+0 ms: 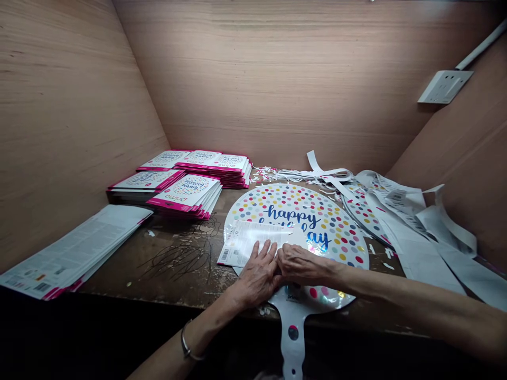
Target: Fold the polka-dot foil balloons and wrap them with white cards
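Head view: left hand [259, 274] flat on card [245, 244]; right [298, 264] curled, apparently pinching.

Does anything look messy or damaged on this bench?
Yes: white paper scraps litter the right side beside tangled paper strips, and the brown tabletop looks scratched, with dark scribble-like marks left of the balloon.

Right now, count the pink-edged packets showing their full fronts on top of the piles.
5: back-left packet, back-middle packet, back-right packet, front-left packet and front-right packet. More packets lie beneath them, largely hidden.
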The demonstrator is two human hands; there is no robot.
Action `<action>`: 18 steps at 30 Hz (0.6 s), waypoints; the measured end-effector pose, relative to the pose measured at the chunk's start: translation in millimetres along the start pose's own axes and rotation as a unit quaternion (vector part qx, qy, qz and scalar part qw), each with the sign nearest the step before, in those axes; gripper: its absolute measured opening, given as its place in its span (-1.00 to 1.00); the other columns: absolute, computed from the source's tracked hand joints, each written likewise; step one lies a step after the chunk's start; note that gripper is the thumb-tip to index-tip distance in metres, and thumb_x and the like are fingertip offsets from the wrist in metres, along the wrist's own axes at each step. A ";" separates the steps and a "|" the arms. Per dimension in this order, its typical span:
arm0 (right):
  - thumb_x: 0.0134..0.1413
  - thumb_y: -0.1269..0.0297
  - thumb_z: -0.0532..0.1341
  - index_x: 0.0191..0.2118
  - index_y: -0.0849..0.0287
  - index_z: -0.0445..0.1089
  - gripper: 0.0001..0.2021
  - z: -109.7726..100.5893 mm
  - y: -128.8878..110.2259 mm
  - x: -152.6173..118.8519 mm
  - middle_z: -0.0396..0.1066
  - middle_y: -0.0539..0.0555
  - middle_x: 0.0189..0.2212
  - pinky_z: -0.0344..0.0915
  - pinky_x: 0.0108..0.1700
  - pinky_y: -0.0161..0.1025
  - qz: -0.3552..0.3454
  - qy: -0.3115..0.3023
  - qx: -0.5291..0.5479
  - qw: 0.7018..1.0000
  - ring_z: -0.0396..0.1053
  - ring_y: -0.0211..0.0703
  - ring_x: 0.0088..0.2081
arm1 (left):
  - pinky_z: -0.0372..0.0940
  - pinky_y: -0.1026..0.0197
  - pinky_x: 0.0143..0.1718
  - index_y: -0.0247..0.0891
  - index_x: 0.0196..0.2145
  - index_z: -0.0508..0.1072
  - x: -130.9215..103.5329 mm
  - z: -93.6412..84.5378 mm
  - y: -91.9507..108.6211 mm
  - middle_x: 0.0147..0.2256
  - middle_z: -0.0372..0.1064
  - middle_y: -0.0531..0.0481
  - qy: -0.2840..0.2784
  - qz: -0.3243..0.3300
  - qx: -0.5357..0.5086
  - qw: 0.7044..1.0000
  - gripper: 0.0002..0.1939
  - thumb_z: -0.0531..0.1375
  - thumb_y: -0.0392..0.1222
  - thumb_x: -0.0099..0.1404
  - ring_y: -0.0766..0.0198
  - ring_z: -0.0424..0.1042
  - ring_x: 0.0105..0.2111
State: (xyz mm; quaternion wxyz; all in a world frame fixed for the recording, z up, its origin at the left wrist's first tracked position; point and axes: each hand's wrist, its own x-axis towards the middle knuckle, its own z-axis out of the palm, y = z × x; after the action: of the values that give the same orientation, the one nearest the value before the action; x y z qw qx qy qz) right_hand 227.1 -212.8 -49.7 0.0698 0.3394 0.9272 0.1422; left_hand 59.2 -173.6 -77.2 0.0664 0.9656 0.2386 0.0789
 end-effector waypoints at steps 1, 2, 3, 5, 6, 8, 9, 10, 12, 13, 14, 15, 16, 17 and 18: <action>0.02 0.58 0.00 -0.40 0.23 0.37 -0.77 0.0 -0.4 2.2 0.37 0.12 -0.43 0.21 -0.35 -0.21 -0.009 0.000 0.012 1.000 0.26 -0.16 -0.39 | -0.14 -0.22 0.15 -0.40 0.12 0.16 0.1 -0.1 0.3 0.15 0.04 -0.33 -0.002 -0.002 -0.002 1.000 -0.49 0.00 -0.03 0.32 -0.13 -0.08 0.19; 0.00 0.57 0.03 -0.42 0.20 0.38 -0.78 -0.1 0.0 5.1 0.38 0.09 -0.43 0.21 -0.35 -0.23 -0.010 -0.004 0.025 1.000 0.25 -0.17 -0.40 | -0.15 -0.22 0.15 -0.40 0.13 0.16 0.1 -0.3 0.8 0.16 0.03 -0.33 -0.003 -0.004 -0.005 1.000 -0.48 0.00 -0.03 0.32 -0.13 -0.08 0.19; -0.03 0.56 0.06 -0.45 0.18 0.38 -0.80 -0.5 2.0 8.2 0.38 0.08 -0.45 0.20 -0.36 -0.24 -0.002 -0.008 0.038 0.999 0.24 -0.19 -0.42 | -0.15 -0.22 0.15 -0.39 0.13 0.16 0.1 -0.6 1.5 0.16 0.03 -0.33 -0.006 -0.007 -0.008 1.000 -0.48 0.00 -0.02 0.32 -0.13 -0.09 0.20; -0.08 0.55 0.09 -0.52 0.17 0.37 -0.82 -2.0 14.1 12.4 0.37 0.06 -0.52 0.17 -0.43 -0.27 0.043 -0.015 0.053 0.998 0.21 -0.23 -0.48 | -0.17 -0.23 0.15 -0.37 0.13 0.15 -0.2 -1.7 2.4 0.16 0.02 -0.32 -0.011 -0.006 -0.013 1.000 -0.46 -0.01 0.02 0.31 -0.13 -0.09 0.20; -0.10 0.56 0.09 -0.54 0.20 0.36 -0.82 -3.3 25.2 11.9 0.36 0.07 -0.55 0.14 -0.48 -0.29 0.079 -0.015 0.052 0.995 0.18 -0.25 -0.52 | -0.17 -0.23 0.15 -0.37 0.13 0.16 -0.5 -2.5 2.0 0.16 0.02 -0.32 -0.013 -0.003 -0.015 1.000 -0.45 0.00 0.05 0.31 -0.14 -0.09 0.20; -0.09 0.62 0.03 -0.54 0.29 0.35 -0.79 -7.4 55.8 2.2 0.32 0.13 -0.58 0.06 -0.55 -0.31 0.173 -0.004 0.032 0.984 0.14 -0.28 -0.57 | -0.18 -0.24 0.15 -0.37 0.10 0.20 -1.2 -4.8 -1.2 0.16 0.03 -0.32 -0.015 0.006 -0.021 1.000 -0.45 0.02 0.07 0.29 -0.13 -0.09 0.20; -0.08 0.65 -0.02 -0.53 0.35 0.35 -0.76 -10.1 72.7 -7.3 0.31 0.16 -0.59 0.02 -0.57 -0.32 0.225 0.004 0.019 0.974 0.13 -0.30 -0.59 | -0.18 -0.23 0.15 -0.36 0.08 0.22 -1.5 -6.4 -4.3 0.15 0.04 -0.31 -0.017 0.014 -0.027 0.999 -0.47 0.03 0.06 0.29 -0.12 -0.09 0.20; -0.06 0.67 -0.06 -0.51 0.40 0.35 -0.73 -13.1 88.2 -19.2 0.30 0.20 -0.59 0.00 -0.56 -0.33 0.277 0.016 0.006 0.961 0.13 -0.32 -0.59 | -0.17 -0.22 0.16 -0.35 0.06 0.24 -1.5 -8.2 -8.0 0.15 0.06 -0.30 -0.020 0.022 -0.036 0.999 -0.50 0.03 0.04 0.29 -0.10 -0.09 0.20; 0.00 0.66 -0.12 -0.48 0.46 0.34 -0.70 -19.0 107.1 -45.4 0.30 0.25 -0.56 -0.02 -0.54 -0.34 0.347 0.036 -0.006 0.937 0.16 -0.33 -0.57 | -0.16 -0.19 0.16 -0.30 0.04 0.27 -0.4 -12.1 -16.1 0.15 0.07 -0.24 -0.033 0.043 -0.060 0.997 -0.57 0.02 -0.01 0.31 -0.04 -0.08 0.20; 0.04 0.63 -0.12 -0.46 0.46 0.34 -0.70 -21.1 107.9 -56.6 0.31 0.25 -0.54 -0.01 -0.54 -0.35 0.361 0.041 -0.005 0.932 0.16 -0.34 -0.56 | -0.15 -0.18 0.17 -0.27 0.02 0.28 0.6 -13.9 -19.6 0.15 0.08 -0.22 -0.040 0.052 -0.071 0.995 -0.61 0.02 -0.02 0.32 -0.01 -0.07 0.21; 0.08 0.60 -0.10 -0.43 0.44 0.35 -0.71 -22.3 102.7 -64.6 0.32 0.23 -0.50 0.00 -0.54 -0.37 0.360 0.045 0.006 0.932 0.17 -0.35 -0.55 | -0.15 -0.17 0.17 -0.26 0.00 0.30 1.9 -15.1 -22.2 0.15 0.08 -0.20 -0.047 0.059 -0.079 0.994 -0.63 0.01 -0.03 0.33 0.00 -0.07 0.21; 0.12 0.56 -0.08 -0.39 0.40 0.36 -0.72 -22.3 92.3 -68.5 0.33 0.20 -0.47 0.01 -0.53 -0.39 0.349 0.049 0.028 0.935 0.18 -0.36 -0.54 | -0.15 -0.16 0.17 -0.25 -0.01 0.31 3.4 -15.7 -23.7 0.15 0.08 -0.19 -0.051 0.063 -0.084 0.993 -0.64 0.01 -0.04 0.33 0.01 -0.07 0.21; 0.15 0.51 -0.05 -0.35 0.35 0.37 -0.74 -21.2 78.3 -68.2 0.34 0.17 -0.43 0.03 -0.53 -0.41 0.331 0.051 0.058 0.940 0.19 -0.37 -0.53 | -0.15 -0.17 0.17 -0.26 -0.02 0.31 4.9 -15.7 -24.0 0.15 0.08 -0.19 -0.052 0.063 -0.086 0.993 -0.65 0.01 -0.04 0.33 0.00 -0.07 0.21; 0.17 0.46 -0.02 -0.32 0.30 0.38 -0.77 -18.9 62.7 -64.0 0.35 0.13 -0.40 0.05 -0.51 -0.42 0.311 0.051 0.091 0.945 0.21 -0.37 -0.51 | -0.16 -0.18 0.16 -0.26 -0.02 0.31 6.3 -15.0 -23.3 0.15 0.08 -0.20 -0.051 0.062 -0.084 0.993 -0.64 0.02 -0.03 0.32 -0.01 -0.07 0.20; 0.17 0.42 0.02 -0.30 0.26 0.39 -0.80 -15.9 47.4 -56.9 0.35 0.11 -0.37 0.07 -0.50 -0.42 0.293 0.047 0.123 0.947 0.23 -0.36 -0.48 | -0.16 -0.19 0.16 -0.28 0.00 0.30 7.4 -13.8 -21.9 0.15 0.08 -0.22 -0.048 0.059 -0.081 0.994 -0.63 0.02 -0.03 0.32 -0.03 -0.07 0.20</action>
State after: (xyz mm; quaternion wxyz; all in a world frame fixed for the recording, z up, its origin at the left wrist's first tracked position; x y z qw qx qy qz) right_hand 295.6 -218.6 -18.0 -0.0607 0.5950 0.7994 0.0567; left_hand 53.2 -149.7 -66.4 0.1508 0.9722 0.1708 0.0548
